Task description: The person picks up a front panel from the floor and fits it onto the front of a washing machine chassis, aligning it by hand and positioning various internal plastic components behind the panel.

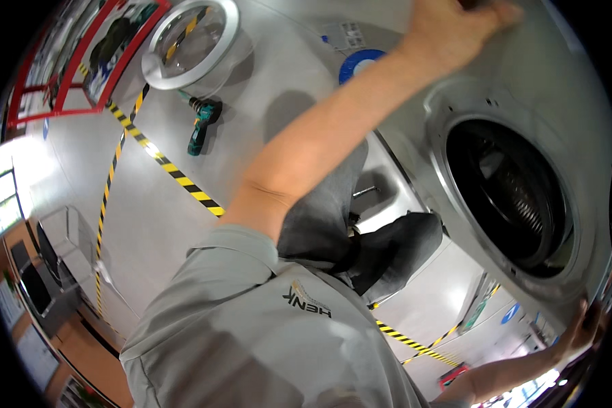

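Observation:
A front-loading washing machine's grey front panel [428, 146] fills the right side, around a dark round drum opening [510, 197]. My left arm stretches across to the upper right. At the top edge, my left hand [445, 34] is closed by a dark thing that the frame cuts off. Low on the right, my right hand [583, 326] has its fingers bent around the panel's edge, partly in shadow. Beneath my left forearm, a blue ring-shaped thing [352, 68] is partly covered. Between my bent legs and the machine lies a white panel [394, 200] with a small metal rod [366, 192] on it.
On the floor at upper left are a round washing machine door [231, 20] and a green cordless drill [198, 132]. Beyond them stands a red-framed rack [61, 102]. Black-yellow tape [177, 173] crosses the grey floor. A chair [47, 285] is at far left.

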The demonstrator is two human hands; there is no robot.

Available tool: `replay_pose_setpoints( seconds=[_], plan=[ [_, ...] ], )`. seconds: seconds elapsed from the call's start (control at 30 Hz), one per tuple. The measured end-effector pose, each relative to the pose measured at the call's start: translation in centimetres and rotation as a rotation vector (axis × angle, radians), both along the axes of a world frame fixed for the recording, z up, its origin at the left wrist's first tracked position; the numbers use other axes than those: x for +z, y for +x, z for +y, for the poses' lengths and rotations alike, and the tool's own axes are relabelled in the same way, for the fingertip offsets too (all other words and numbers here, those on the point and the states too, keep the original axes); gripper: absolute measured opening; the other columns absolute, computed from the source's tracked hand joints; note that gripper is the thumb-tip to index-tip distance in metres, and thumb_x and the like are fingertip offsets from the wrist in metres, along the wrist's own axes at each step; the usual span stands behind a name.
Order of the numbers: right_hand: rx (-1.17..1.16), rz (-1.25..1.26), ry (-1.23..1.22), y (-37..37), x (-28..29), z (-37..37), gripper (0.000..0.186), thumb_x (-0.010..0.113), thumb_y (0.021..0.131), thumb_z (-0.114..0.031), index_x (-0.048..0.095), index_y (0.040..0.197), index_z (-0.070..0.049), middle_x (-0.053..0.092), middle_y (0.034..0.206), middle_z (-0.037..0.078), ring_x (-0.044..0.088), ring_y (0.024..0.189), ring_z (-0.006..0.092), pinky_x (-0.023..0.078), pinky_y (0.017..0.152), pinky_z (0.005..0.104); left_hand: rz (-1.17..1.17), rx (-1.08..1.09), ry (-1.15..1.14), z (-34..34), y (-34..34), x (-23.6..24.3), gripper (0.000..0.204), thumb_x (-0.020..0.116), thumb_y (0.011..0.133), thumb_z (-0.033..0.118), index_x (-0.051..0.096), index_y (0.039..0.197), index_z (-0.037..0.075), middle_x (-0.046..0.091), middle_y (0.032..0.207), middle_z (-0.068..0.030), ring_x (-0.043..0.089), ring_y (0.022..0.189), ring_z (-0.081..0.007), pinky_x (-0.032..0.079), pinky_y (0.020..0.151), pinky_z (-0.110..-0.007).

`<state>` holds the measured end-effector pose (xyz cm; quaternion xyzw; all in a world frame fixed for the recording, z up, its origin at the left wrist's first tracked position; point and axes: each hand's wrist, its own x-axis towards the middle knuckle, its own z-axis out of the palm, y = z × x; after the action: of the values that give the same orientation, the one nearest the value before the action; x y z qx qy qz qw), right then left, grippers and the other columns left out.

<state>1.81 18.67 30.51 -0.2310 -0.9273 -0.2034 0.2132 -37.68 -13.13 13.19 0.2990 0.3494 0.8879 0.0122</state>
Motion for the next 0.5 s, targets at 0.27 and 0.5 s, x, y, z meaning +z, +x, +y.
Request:
replay_pose_setpoints(
  seconds=[0.27, 0.5],
  plan=[
    [-0.139, 0.239, 0.291, 0.0, 0.0, 0.0, 0.047, 0.044, 0.092, -0.043, 0.057, 0.105, 0.0, 0.059, 0.093, 0.012, 0.054, 0.084, 0.0217, 0.045, 0.071, 0.0423, -0.086, 0.693, -0.209, -0.2, 1.9, -2.3, 0.069, 0.083, 0.047, 0.039, 0.056, 0.095, -0.001, 0.051, 0.093, -0.0166, 0.048, 0.091, -0.0325, 0.037, 0.081, -0.044],
    [-0.262, 0.234, 0.175, -3.6, -1.7, -10.2, 0.037, 0.047, 0.09, -0.031, 0.057, 0.104, 0.002, 0.058, 0.078, 0.018, 0.054, 0.066, 0.0356, 0.043, 0.065, 0.0453, -0.105, 0.705, -0.062, -2.0, 3.8, -2.8, 0.08, 0.076, 0.044, 0.047, 0.051, 0.101, -0.004, 0.048, 0.096, -0.0164, 0.048, 0.088, -0.031, 0.032, 0.082, -0.045]
  ],
)
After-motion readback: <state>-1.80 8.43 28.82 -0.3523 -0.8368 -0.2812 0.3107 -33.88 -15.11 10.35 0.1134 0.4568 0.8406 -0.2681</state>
